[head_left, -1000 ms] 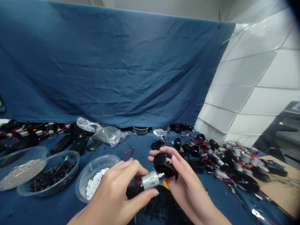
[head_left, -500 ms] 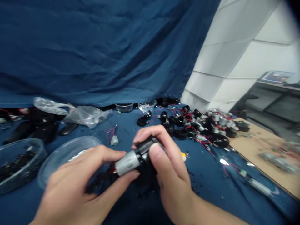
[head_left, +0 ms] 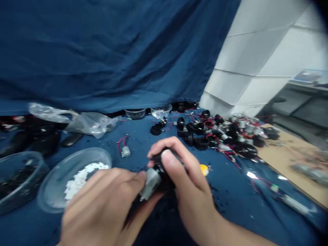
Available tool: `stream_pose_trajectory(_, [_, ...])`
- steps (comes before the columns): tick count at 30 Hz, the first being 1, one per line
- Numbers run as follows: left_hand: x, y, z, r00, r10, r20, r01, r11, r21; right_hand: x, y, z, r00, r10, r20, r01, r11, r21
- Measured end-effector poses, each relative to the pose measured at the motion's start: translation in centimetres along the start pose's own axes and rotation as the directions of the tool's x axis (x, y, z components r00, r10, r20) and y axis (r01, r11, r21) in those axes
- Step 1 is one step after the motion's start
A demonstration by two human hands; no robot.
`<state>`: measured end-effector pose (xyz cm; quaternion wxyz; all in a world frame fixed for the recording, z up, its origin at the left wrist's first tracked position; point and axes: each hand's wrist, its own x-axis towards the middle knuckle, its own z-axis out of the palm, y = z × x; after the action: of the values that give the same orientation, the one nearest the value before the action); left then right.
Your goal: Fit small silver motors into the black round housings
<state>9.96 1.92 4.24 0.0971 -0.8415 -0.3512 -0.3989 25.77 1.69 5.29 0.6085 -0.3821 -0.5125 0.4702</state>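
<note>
My right hand is wrapped round a black plastic housing, its thumb lying on top. A small silvery motor sticks out of the housing's left end, tilted down to the left. My left hand grips that motor between thumb and fingers, covering part of it. How deep the motor sits in the housing is hidden by my fingers. Beyond my hands a loose motor with red wires lies on the blue cloth.
Left stand a clear bowl of white pieces and a clear tub of black bits. Plastic bags lie behind. A heap of motors and black housings spreads to the right, beside a cardboard sheet. A yellow disc lies near my right hand.
My left hand has rolled over the motor, its back now facing up. The motor tilts more steeply downward and shows less. My right hand keeps its hold on the housing.
</note>
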Motion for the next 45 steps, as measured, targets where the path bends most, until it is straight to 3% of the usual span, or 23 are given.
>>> stream_pose_trajectory(6, [1.0,0.5,-0.1,0.999,0.034,0.015,-0.032,0.996,-0.086,1.3,-0.3,-0.6,0.975,0.196,0.100,-0.216,0.944,0.249])
stream_pose_trajectory(10, [1.1,0.3,-0.3,0.999,-0.044,0.017,0.045,0.991,-0.129,1.6,-0.5,-0.6,0.961,0.262,0.084,-0.275,0.926,0.259])
stream_pose_trajectory(16, [0.9,0.2,-0.3,0.996,-0.061,0.058,0.071,0.982,-0.175,1.5,-0.2,-0.6,0.919,0.363,0.154,-0.394,0.828,0.398])
stream_pose_trajectory(19, [0.8,0.3,-0.3,0.993,-0.099,0.072,0.110,0.976,-0.187,1.4,-0.1,-0.4,0.923,0.365,0.120,-0.382,0.847,0.368])
stream_pose_trajectory(23, [0.9,0.3,-0.3,0.988,-0.139,0.070,0.150,0.967,-0.204,1.3,0.2,-0.4,0.961,0.268,0.071,-0.277,0.928,0.250])
stream_pose_trajectory(30, [0.9,0.3,-0.3,0.990,-0.133,0.055,0.142,0.964,-0.227,1.0,0.7,-0.6,0.984,0.170,0.052,-0.172,0.984,0.052])
stream_pose_trajectory(45, [1.3,-0.1,-0.4,0.984,-0.167,0.058,0.176,0.941,-0.290,0.9,0.7,-0.4,0.977,0.204,0.055,-0.209,0.972,0.103])
